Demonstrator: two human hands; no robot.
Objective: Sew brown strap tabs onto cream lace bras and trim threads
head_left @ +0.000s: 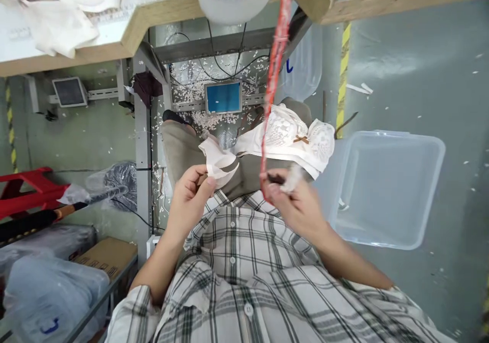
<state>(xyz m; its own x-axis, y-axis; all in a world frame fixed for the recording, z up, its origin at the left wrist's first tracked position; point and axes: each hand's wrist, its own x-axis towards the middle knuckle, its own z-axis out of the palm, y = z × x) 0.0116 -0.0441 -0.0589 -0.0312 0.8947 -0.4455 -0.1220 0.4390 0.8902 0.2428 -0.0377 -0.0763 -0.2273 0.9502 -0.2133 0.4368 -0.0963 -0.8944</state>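
Note:
A white lace bra [284, 132] with a small brown bow lies across my lap. My left hand [193, 193] pinches a pale band end [219, 162] between thumb and fingers, apparently part of the bra. My right hand [294, 195] is closed around a small dark tool [275, 179], blurred by motion, so its kind is unclear. A red and white cord [278, 48] hangs from above and runs down to this hand. Beside the fingers is a blurred white scrap [292, 178].
Ahead is a workbench edge [160, 15] with pale fabric pieces [57, 22] on it. A clear plastic bin [389, 190] stands on the floor at right. A metal table leg [143, 154], a red stool [28, 190] and bagged goods [53, 292] are at left.

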